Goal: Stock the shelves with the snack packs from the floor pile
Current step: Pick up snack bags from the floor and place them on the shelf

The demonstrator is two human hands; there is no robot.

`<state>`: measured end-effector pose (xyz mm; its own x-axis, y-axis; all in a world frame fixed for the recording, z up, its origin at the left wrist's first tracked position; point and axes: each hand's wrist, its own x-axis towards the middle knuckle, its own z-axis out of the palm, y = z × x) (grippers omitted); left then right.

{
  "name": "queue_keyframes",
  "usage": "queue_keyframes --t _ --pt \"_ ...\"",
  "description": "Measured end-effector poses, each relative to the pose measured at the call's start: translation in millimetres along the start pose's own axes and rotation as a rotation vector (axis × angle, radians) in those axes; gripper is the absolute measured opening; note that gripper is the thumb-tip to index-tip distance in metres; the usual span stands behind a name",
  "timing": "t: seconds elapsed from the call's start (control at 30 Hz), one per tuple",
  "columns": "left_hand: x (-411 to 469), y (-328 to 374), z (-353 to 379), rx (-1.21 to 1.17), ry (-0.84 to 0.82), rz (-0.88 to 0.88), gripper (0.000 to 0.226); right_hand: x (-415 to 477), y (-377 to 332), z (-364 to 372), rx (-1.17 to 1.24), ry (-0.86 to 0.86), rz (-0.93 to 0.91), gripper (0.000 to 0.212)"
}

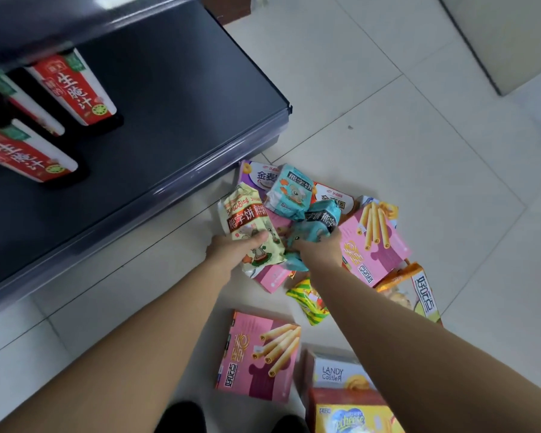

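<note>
A pile of snack packs lies on the tiled floor beside the dark bottom shelf point(175, 114). My left hand point(235, 250) grips a cream-yellow biscuit pack point(247, 220) with a red band, held over the pile's left side. My right hand point(320, 250) is closed on a teal biscuit pack point(306, 234) in the middle of the pile. Two more teal packs point(291, 192) lie just beyond it. Pink egg-roll boxes sit at the right point(375, 242) and near my feet point(260, 354).
Red and white cartons point(75, 89) stand on the shelf's left part; its right part is bare. A purple and white pack point(256, 176), a yellow-green bag point(310, 303), an orange bag point(416, 292), a white box point(334, 370) and a yellow box point(353, 417) lie around.
</note>
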<state>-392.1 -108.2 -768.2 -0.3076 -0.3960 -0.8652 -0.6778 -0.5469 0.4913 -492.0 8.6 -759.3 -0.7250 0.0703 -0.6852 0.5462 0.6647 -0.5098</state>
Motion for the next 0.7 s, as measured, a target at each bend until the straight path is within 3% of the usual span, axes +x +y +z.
queue_keyframes --t 0.1,0.23,0.37,0.57,0.7 --pt "35.7 -22.4 2.5 -0.014 0.075 0.009 0.105 -4.2 3.5 -2.2 0.023 -0.042 0.004 0.093" --pt "13.1 -12.4 3.9 -0.071 0.136 0.026 0.081 -12.2 9.4 -8.0 0.123 -0.108 0.041 0.090" --pt "-1.2 -12.8 -1.1 -0.178 0.014 0.009 0.067 -27.2 12.7 -18.2 0.214 -0.155 0.123 0.079" --pt "-65.7 13.1 0.8 -0.146 -0.184 0.038 0.046 -56.9 3.3 -39.5 0.278 -0.168 0.133 0.074" --pt "-104.4 33.9 -8.1 -0.149 -0.162 0.090 0.045 -84.3 -20.6 -64.7 0.332 -0.152 0.092 0.074"
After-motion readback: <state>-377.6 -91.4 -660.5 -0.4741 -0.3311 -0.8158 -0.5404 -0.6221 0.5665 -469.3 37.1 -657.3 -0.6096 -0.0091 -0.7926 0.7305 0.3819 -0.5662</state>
